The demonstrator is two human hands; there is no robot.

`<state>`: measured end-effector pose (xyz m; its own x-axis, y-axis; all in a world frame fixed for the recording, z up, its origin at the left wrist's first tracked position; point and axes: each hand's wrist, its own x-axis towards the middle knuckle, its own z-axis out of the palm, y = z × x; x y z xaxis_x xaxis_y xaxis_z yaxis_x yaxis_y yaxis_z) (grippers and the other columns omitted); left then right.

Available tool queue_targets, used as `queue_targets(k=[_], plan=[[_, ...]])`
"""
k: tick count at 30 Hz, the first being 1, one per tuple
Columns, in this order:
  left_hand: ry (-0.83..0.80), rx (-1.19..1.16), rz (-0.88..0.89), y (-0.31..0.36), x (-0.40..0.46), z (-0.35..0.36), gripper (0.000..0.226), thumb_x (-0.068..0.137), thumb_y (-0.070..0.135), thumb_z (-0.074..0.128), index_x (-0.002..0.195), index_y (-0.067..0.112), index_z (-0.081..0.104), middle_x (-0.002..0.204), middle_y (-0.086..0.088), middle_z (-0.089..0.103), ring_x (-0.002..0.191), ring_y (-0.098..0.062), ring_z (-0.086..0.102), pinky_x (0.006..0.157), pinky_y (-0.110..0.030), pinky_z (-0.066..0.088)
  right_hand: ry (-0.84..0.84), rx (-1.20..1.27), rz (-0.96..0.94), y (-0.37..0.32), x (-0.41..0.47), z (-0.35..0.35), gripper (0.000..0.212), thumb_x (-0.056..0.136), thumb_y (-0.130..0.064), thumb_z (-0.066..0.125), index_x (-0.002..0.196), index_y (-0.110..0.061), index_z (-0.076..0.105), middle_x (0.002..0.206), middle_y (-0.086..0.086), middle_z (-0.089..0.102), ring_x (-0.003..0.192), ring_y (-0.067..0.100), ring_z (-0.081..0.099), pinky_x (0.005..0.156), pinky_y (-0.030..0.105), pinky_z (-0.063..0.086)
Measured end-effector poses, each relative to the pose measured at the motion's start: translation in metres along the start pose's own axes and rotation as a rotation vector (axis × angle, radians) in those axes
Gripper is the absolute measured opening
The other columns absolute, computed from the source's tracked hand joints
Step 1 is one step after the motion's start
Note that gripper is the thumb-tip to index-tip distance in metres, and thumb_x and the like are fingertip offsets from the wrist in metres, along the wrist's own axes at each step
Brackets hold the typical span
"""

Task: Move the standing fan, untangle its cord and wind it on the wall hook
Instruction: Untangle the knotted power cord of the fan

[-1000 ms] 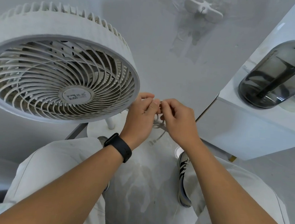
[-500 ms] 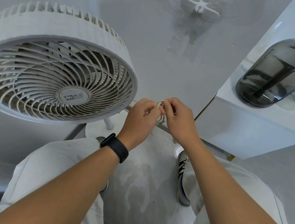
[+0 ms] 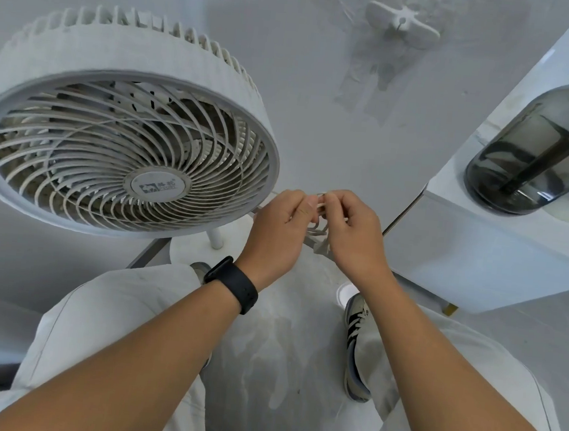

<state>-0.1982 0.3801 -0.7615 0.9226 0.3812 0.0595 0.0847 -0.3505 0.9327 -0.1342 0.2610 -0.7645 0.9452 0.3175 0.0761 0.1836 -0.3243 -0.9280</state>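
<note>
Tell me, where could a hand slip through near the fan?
Bare wall lies between the fan head and the wall hook. It is crowded where the left hand and right hand pinch the tangled cord, close beside the fan's rim.

Left hand and right hand pinch cord; fan beside.

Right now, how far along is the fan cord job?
Done, it seems: the fan stands by the wall under the wall hook. In hand: the left hand and right hand pinch the tangled cord, working its loops apart. Left: finishing the untangling and winding it on the hook, which is bare.
</note>
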Motion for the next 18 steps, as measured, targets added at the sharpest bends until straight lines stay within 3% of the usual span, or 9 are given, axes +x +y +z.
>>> queue_targets(k=[2,4,7,11,13,16,18], plan=[[0.026,-0.077,0.066,0.002,-0.002,0.001,0.031,0.109,0.026,0.047,0.086,0.015,0.066,0.1,0.0,0.068,0.091,-0.008,0.064,0.082,-0.024,0.048,0.053,0.062,0.097,-0.001,0.004,-0.002,0.026,0.105,-0.023,0.05,0.093,-0.016,0.072,0.083,-0.008,0.073,0.079,0.014,0.067,0.068,0.019,0.052],[0.055,-0.14,0.115,0.002,-0.002,0.0,0.028,0.108,0.022,0.047,0.089,0.018,0.067,0.109,0.002,0.069,0.103,-0.011,0.066,0.091,-0.028,0.052,0.043,0.079,0.213,0.003,0.008,-0.005,0.027,0.104,-0.024,0.05,0.091,-0.014,0.072,0.079,-0.009,0.071,0.075,0.015,0.065,0.075,0.029,0.053],[0.019,-0.195,0.079,0.003,-0.003,-0.002,0.029,0.108,0.021,0.048,0.084,0.025,0.064,0.104,0.003,0.074,0.102,-0.014,0.07,0.092,-0.036,0.056,-0.005,0.087,0.289,0.008,0.011,-0.003,0.028,0.102,-0.022,0.048,0.091,-0.009,0.069,0.083,-0.002,0.069,0.074,0.014,0.06,0.07,0.03,0.05],[-0.024,-0.173,-0.037,0.008,-0.005,-0.004,0.028,0.093,0.023,0.052,0.073,0.013,0.068,0.081,-0.003,0.074,0.084,-0.022,0.069,0.082,-0.046,0.055,0.019,0.005,0.205,0.012,0.011,0.001,0.028,0.105,-0.028,0.046,0.092,-0.013,0.066,0.09,0.003,0.072,0.076,0.016,0.059,0.075,0.037,0.047],[-0.076,-0.156,-0.096,0.011,-0.007,-0.006,0.028,0.086,0.025,0.05,0.076,0.007,0.07,0.072,0.001,0.073,0.073,-0.011,0.067,0.075,-0.04,0.054,0.005,-0.064,0.124,0.012,0.009,-0.002,0.026,0.106,-0.028,0.046,0.091,-0.018,0.064,0.086,-0.007,0.069,0.079,0.009,0.058,0.081,0.034,0.045],[-0.139,-0.143,-0.216,0.015,-0.009,-0.005,0.035,0.095,0.033,0.05,0.09,0.006,0.072,0.074,-0.003,0.076,0.065,-0.011,0.066,0.07,-0.041,0.056,-0.066,-0.251,-0.083,0.011,0.005,-0.006,0.023,0.106,-0.025,0.048,0.089,-0.022,0.063,0.085,-0.012,0.067,0.094,0.011,0.057,0.094,0.041,0.037],[-0.132,-0.093,-0.259,0.014,-0.007,-0.004,0.042,0.105,0.042,0.046,0.091,0.016,0.075,0.074,-0.002,0.077,0.059,-0.016,0.064,0.063,-0.033,0.053,-0.104,-0.337,-0.185,0.012,0.001,-0.006,0.021,0.106,-0.023,0.049,0.09,-0.023,0.064,0.086,-0.01,0.067,0.098,0.013,0.057,0.097,0.044,0.033]])
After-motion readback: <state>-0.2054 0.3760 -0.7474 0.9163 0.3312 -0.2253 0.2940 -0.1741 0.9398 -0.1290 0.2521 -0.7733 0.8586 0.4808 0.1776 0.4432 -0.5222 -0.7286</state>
